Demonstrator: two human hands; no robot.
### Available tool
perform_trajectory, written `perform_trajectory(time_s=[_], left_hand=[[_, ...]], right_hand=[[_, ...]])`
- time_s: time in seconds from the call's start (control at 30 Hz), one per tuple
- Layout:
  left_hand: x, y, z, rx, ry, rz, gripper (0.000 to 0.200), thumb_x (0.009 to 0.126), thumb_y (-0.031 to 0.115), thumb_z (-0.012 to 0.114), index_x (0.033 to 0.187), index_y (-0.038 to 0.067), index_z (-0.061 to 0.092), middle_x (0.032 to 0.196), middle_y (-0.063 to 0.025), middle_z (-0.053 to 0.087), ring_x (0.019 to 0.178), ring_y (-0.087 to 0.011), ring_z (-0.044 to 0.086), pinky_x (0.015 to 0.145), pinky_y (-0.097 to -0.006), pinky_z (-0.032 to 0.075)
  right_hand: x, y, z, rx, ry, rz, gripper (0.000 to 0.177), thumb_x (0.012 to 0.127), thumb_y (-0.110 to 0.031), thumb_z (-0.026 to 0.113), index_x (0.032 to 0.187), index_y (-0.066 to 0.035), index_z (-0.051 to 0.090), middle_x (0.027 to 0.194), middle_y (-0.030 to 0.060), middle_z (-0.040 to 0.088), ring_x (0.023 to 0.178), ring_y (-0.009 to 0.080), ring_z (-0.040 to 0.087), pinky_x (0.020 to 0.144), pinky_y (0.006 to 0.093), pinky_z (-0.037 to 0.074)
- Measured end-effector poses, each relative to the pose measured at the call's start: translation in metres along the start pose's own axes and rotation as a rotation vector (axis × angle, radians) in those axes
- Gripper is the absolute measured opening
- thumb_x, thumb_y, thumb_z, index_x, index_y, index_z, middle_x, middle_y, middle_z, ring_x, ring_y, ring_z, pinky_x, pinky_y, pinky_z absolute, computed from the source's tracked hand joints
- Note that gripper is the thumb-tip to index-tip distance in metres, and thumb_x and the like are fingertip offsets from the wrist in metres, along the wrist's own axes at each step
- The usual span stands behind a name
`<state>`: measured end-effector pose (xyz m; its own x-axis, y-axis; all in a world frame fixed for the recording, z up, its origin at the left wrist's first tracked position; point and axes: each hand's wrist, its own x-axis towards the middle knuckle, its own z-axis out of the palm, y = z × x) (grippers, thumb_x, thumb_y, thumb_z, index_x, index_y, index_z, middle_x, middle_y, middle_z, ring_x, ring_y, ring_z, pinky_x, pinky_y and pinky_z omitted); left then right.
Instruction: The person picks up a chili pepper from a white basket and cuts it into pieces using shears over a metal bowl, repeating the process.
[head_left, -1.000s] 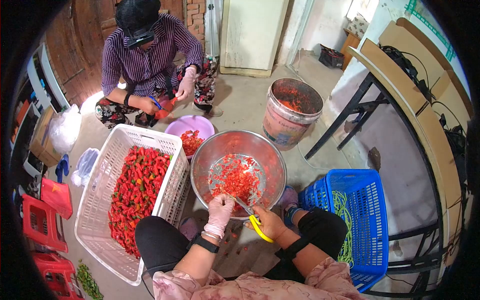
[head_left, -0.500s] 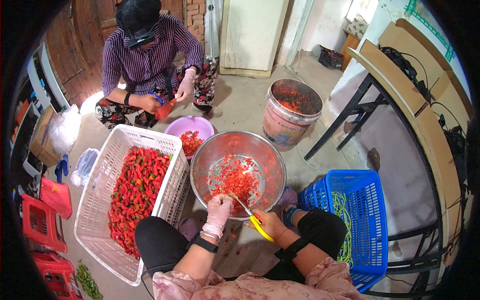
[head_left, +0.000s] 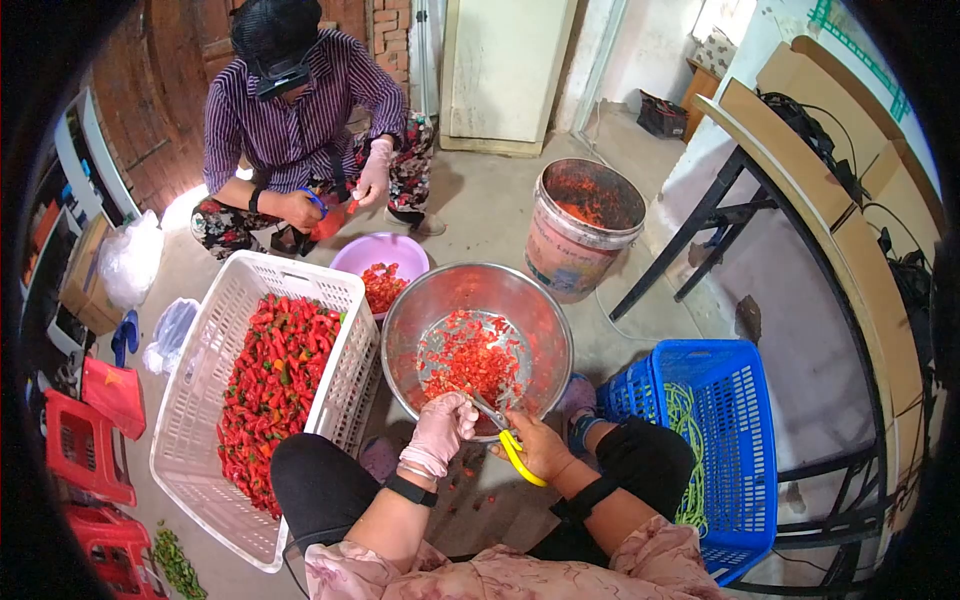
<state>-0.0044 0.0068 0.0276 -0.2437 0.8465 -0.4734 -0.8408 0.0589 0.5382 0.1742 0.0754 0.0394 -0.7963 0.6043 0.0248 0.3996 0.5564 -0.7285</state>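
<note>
While the gloved left hand (head_left: 440, 428) curls its fingers shut over the steel bowl (head_left: 402, 318), where cuttings can fall, the right hand (head_left: 542, 447) grips yellow-handled scissors (head_left: 514, 455).

The left hand (head_left: 438, 432) wears a pale glove (head_left: 430, 448) and black watch (head_left: 411, 489); pink patterned sleeves (head_left: 480, 577), black trousers (head_left: 320, 485).

Bare concrete floor (head_left: 490, 200), brick wall (head_left: 385, 25) behind, pale cabinet (head_left: 500, 70) against it, black-legged table (head_left: 800, 180) along the right, red plastic stools (head_left: 85, 450) at left, daylight throughout
</note>
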Motion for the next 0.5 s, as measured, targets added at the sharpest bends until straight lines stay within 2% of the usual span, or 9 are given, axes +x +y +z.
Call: perform_trajectory(time_s=[0.17,0.23,0.27,0.33,0.5], left_hand=[[0.002,0.002,-0.002,-0.104,0.004,-0.086,0.012,0.081,0.015,0.049,0.072,0.007,0.051,0.058,-0.0043,0.052,0.047,-0.0148,0.048,0.043,-0.0275,0.039],[0.002,0.003,-0.002,-0.114,0.008,-0.092,0.012,0.081,0.014,0.049,0.071,0.007,0.051,0.058,-0.0043,0.052,0.047,-0.0148,0.047,0.043,-0.0274,0.039],[0.003,0.002,-0.004,-0.076,0.032,-0.067,0.012,0.080,0.014,0.050,0.071,0.007,0.051,0.058,-0.0044,0.052,0.046,-0.0149,0.047,0.042,-0.0274,0.038],[0.003,0.001,-0.003,-0.037,0.054,-0.042,0.012,0.080,0.014,0.050,0.070,0.007,0.051,0.058,-0.0046,0.051,0.046,-0.0149,0.047,0.042,-0.0273,0.038],[0.002,-0.001,-0.003,0.032,0.122,-0.002,0.013,0.082,0.013,0.048,0.071,0.006,0.051,0.058,-0.0052,0.052,0.045,-0.0149,0.046,0.039,-0.0271,0.036]], right_hand=[[0.001,0.002,0.001,0.147,-0.091,0.006,0.052,0.076,-0.039,0.066,0.108,-0.003,0.047,0.088,0.0161,0.057,0.078,0.0300,0.058,0.070,0.0354,0.046],[0.002,0.008,0.007,0.372,-0.179,0.036,0.047,0.079,-0.029,0.066,0.112,-0.002,0.046,0.085,0.0143,0.056,0.075,0.0206,0.056,0.069,0.0310,0.045],[0.002,0.005,0.005,0.372,-0.179,0.037,0.047,0.079,-0.029,0.066,0.112,-0.002,0.046,0.085,0.0143,0.056,0.075,0.0206,0.056,0.069,0.0310,0.045],[0.001,-0.002,-0.001,0.260,-0.133,0.052,0.047,0.077,-0.040,0.064,0.106,-0.006,0.049,0.080,0.0149,0.059,0.075,0.0283,0.060,0.064,0.0346,0.046],[-0.001,-0.003,0.001,0.111,-0.092,0.077,0.047,0.076,-0.042,0.064,0.106,-0.008,0.050,0.074,0.0160,0.060,0.070,0.0326,0.061,0.062,0.0374,0.047]])
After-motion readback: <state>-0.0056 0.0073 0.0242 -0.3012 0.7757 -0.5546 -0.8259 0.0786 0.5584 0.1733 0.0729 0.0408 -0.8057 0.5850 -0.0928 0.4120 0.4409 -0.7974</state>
